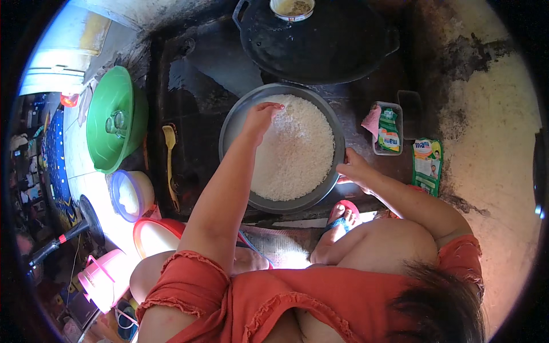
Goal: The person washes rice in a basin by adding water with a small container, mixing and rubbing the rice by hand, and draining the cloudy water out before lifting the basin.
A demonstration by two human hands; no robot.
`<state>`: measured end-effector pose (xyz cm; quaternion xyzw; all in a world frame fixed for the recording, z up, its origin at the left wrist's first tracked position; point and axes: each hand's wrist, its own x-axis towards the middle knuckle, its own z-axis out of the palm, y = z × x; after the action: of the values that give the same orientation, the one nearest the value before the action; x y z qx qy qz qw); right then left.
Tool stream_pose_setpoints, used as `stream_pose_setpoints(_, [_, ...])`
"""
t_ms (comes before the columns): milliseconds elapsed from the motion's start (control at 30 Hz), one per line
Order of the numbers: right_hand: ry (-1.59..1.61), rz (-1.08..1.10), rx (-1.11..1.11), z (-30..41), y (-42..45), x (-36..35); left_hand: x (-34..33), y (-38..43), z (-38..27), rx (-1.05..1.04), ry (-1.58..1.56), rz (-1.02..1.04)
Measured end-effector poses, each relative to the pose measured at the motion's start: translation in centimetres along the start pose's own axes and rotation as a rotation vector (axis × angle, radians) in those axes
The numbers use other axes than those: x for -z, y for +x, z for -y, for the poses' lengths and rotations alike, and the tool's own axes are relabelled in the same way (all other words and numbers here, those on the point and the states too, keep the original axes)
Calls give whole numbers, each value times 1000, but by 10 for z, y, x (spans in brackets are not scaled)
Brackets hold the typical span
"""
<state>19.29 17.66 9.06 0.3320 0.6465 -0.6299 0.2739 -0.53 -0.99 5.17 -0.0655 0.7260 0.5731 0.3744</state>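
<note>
In front of me a wide grey metal basin [236, 115] holds white rice [296, 163], heaped toward its right side. My left hand [259, 122] hangs over the upper part of the rice, thumb and fingertips pinched together. Anything between those fingertips is too small to make out. With my right hand [356, 170] I hold the basin's right rim, thumb on top and fingers at the outer side. A paler, powdery patch of rice lies just below my left fingertips.
A large black pan [317, 51] with a small bowl [292, 9] stands beyond the basin. To the left are a green basin [109, 141] holding glassware, a yellow-handled brush [170, 150] and a lidless tub [132, 195]. A plastic container [388, 148] and a green packet [426, 165] lie right.
</note>
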Motion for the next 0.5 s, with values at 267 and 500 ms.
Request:
stream_pose_setpoints(267, [16, 22, -2, 0, 0, -1, 9, -11, 0, -5, 25, 40])
stream_pose_setpoints(500, [-5, -4, -27, -3, 0, 4, 37, -31, 22, -81, 862, -291])
